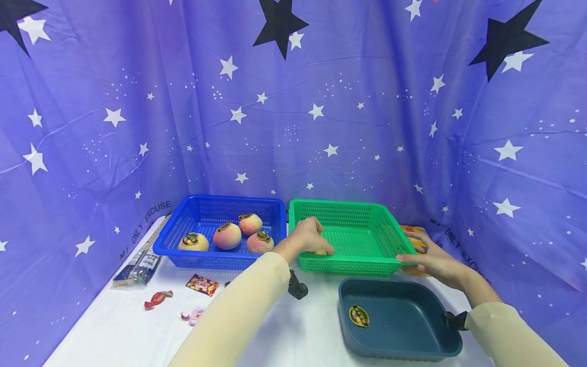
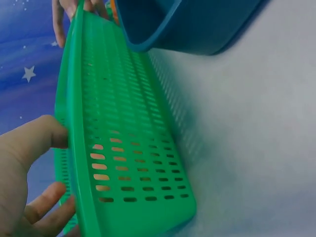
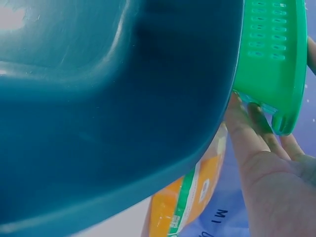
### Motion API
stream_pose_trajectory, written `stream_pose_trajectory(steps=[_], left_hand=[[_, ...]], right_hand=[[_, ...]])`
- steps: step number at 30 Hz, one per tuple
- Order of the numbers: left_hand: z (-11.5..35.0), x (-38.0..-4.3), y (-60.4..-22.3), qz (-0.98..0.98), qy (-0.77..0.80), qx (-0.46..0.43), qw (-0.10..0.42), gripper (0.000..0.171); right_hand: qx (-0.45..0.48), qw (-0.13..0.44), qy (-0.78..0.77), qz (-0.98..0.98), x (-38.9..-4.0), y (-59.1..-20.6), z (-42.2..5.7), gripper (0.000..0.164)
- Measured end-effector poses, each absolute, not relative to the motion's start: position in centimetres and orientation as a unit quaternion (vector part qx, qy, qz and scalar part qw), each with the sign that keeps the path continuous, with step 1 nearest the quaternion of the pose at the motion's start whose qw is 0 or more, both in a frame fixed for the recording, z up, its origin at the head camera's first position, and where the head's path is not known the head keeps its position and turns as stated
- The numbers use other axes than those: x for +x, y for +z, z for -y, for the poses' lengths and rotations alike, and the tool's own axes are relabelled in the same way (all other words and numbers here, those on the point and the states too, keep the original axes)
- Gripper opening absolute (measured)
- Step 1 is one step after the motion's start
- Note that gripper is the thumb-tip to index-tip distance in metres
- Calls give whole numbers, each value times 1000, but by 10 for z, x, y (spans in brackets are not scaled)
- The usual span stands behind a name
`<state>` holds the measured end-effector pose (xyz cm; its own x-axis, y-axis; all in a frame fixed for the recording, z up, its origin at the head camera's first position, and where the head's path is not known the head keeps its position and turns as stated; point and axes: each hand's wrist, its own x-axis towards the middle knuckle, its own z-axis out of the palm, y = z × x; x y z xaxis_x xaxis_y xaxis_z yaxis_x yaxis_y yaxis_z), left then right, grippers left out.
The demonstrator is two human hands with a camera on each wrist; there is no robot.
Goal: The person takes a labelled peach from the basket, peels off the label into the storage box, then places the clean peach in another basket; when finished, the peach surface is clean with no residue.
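I see both hands on the green basket (image 1: 355, 239), which sits on the white table (image 1: 114, 326) just right of the blue basket (image 1: 220, 229). My left hand (image 1: 308, 235) grips the green basket's near left corner: in the left wrist view the thumb (image 2: 34, 140) lies over the rim and the fingertips (image 2: 47, 200) curl inside the wall, so the rim is pinched between them. My right hand (image 1: 433, 262) is at the near right corner. From the head view the thumb lies along the front rim; in the right wrist view the fingers (image 3: 254, 131) run up under the corner of the green basket (image 3: 274, 64). They look fairly straight, touching the plastic rather than wrapped round it, though I cannot tell how firmly they hold.

The green basket rests flat. Directly in front of it, closer to me, is a dark teal tray (image 1: 396, 318) with a round sticker (image 1: 358, 316) on its floor; its far rim sits just beside the basket's front wall. Behind my right hand lies an orange packet (image 1: 412, 237), partly hidden by the basket.

The blue basket holds four peaches (image 1: 227, 235), each with a dark label. On the table to the left lie a long dark packet (image 1: 139, 265), a red sweet (image 1: 157, 298), a small red-and-yellow packet (image 1: 202, 284) and a pink sweet (image 1: 194, 315). A star-printed blue cloth (image 1: 321, 102) hangs all round.
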<state>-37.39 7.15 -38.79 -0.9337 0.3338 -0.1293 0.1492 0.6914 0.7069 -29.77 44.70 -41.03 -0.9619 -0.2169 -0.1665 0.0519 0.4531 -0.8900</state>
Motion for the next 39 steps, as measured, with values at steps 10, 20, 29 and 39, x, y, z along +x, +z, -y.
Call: stream_pose_trajectory(steps=[10,20,29,39], left_hand=[[-72,-362,-388,-907,385,134,105,66],[-69,-356,-379,-904,388,153,89,66],[-48,-343,-358,-897,390,202,48,65],[-2,-343,-336,-887,402,225,25,61]], right_hand=[[-58,64,-393,-915,-288,-393,-436,100],[-125,-60,-311,-940,-267,-360,-362,70],[-193,-32,-356,-914,-240,-363,-293,54],[-217,103,-459,-855,-227,-379,-245,55]])
